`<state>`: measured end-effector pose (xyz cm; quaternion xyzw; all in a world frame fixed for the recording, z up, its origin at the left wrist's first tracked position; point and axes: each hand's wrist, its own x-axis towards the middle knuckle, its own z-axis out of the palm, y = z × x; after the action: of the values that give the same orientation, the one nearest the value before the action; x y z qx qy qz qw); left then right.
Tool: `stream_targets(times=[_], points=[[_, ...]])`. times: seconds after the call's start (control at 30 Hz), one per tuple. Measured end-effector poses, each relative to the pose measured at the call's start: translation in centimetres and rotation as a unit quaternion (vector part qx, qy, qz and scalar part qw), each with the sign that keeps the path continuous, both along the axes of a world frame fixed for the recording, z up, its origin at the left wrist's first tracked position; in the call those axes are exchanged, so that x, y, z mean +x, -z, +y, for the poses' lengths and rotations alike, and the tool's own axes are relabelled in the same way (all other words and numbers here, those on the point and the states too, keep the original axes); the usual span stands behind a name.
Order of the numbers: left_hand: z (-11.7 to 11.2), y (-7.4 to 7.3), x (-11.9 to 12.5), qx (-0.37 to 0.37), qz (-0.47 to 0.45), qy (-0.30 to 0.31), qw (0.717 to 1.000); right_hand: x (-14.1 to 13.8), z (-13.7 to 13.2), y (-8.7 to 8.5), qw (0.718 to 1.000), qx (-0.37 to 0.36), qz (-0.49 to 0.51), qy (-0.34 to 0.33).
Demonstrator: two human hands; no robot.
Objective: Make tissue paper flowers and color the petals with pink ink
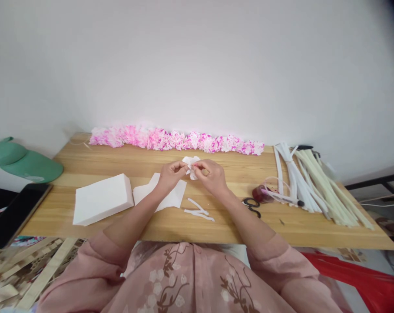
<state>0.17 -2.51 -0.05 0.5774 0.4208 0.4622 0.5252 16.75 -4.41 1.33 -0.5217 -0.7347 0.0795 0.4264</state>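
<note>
A white paper flower [190,160] with ruffled petals is pinched between my two hands above the middle of the table. My left hand [172,174] grips its left side with closed thumb and fingers. On the other side, my right hand [213,175] pinches it near the centre. Loose white paper sheets [174,196] lie under my left forearm, beside a thick white paper stack [102,198]. Several short white strips [200,212] rest on the wood between my arms.
Pink-and-white paper flowers [177,141] line the back by the wall. Black-handled scissors [252,206] and a dark red jar [262,194] sit right, near bundled white strips [299,182] and cream strips [330,187]. A green visor cap [34,165] and dark phone [17,213] are left.
</note>
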Motion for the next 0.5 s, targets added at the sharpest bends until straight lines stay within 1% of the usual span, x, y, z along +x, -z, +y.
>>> stream_targets(times=[0.07,0.2,0.4,0.5], points=[[-0.04,-0.10,0.02,-0.002,-0.002,-0.001,1.000,0.07,0.06,0.03,1.000,0.004,-0.003,0.002],[-0.08,-0.30,0.10,-0.013,-0.010,-0.005,1.000,0.15,0.17,0.23,0.999,0.023,-0.033,-0.019],[-0.12,-0.18,0.16,-0.004,0.026,-0.020,0.999,0.07,0.15,0.31,0.995,0.049,-0.087,-0.020],[-0.23,-0.29,0.14,0.001,0.037,-0.024,0.999,0.01,0.10,0.24,0.994,0.056,-0.095,-0.016]])
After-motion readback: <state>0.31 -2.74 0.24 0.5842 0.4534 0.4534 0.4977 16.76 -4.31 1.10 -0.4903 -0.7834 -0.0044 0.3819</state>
